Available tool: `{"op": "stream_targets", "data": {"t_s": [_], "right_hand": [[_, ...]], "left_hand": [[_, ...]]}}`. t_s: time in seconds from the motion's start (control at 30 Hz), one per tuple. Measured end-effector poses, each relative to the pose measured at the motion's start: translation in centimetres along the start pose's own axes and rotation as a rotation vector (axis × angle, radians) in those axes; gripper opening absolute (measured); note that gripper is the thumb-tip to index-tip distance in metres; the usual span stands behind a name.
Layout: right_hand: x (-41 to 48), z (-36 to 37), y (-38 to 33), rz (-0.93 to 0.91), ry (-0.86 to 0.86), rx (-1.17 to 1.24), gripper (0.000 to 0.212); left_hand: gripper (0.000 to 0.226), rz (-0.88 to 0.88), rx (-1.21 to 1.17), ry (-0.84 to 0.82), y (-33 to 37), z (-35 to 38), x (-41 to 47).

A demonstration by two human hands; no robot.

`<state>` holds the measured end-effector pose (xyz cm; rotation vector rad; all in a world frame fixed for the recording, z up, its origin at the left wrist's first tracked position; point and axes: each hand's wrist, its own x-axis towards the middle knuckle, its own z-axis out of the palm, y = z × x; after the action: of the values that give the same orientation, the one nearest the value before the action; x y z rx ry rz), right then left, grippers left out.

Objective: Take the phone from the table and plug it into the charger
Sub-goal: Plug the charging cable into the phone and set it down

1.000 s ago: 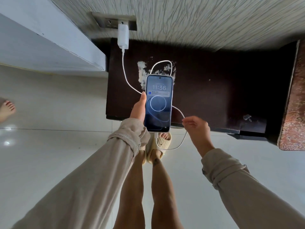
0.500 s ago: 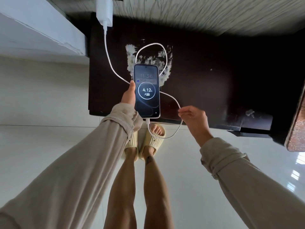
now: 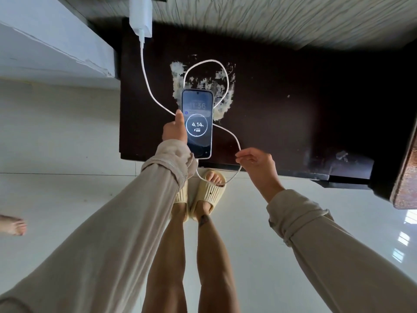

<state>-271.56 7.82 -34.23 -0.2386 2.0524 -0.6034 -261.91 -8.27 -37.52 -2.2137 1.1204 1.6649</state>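
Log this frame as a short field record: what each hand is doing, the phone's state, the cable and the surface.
left hand: grip on phone, thumb at its left edge
right hand: fingers pinching white cable
phone: screen lit, shows 4.14 with a charging symbol, held above dark table
cable: runs from white charger at the wall, loops over the table, hangs below the phone
table: pale worn patch behind the phone

Home room, tiled floor [image 3: 67, 195], dark table [image 3: 293, 109], slippers [image 3: 208, 193]
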Motion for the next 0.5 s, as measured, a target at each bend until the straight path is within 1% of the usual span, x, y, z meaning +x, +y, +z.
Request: {"op": "stream_targets", "data": {"t_s": [0.07, 0.13, 0.2, 0.27, 0.3, 0.33, 0.4, 0.47, 0.5], "right_hand": [[0.3, -0.2, 0.0, 0.029, 0.000, 0.008, 0.019], [0.5, -0.4, 0.0, 0.066, -0.027, 0.001, 0.018], [0.6, -0.6, 0.1, 0.092, -0.067, -0.011, 0.016], [0.2, -0.8, -0.2, 0.109, -0.091, -0.013, 0.015], [0.0, -0.9, -0.1, 0.107, -0.102, -0.015, 0.016], [-0.5, -1.2, -0.3, 0.121, -0.117, -0.024, 0.016], [-1.5, -1.9, -0.8, 0.156, -0.126, -0.048, 0.017], [-3.2, -3.0, -2.0, 0.147, -0.121, -0.064, 0.016], [-4.5, -4.2, -2.7, 0.102, -0.107, -0.034, 0.015]], "left_hand": [[0.052, 0.056, 0.071, -0.015, -0.1, -0.2, -0.4], [0.050, 0.118, 0.145, -0.087, -0.2, -0.9, -0.9], [0.041, 0.172, 0.196, -0.158, -0.2, -1.5, -1.2], [0.029, 0.237, 0.251, -0.191, -0.3, -2.2, -1.5], [0.026, 0.264, 0.264, -0.208, -0.5, -2.4, -1.8], [0.030, 0.271, 0.266, -0.225, -0.6, -2.8, -2.3], [0.038, 0.198, 0.247, -0.281, -1.4, -3.5, -3.1], [0.037, 0.071, 0.235, -0.345, -2.4, -4.5, -4.0], [0.034, 0.021, 0.238, -0.355, -3.0, -5.1, -4.5]]}}
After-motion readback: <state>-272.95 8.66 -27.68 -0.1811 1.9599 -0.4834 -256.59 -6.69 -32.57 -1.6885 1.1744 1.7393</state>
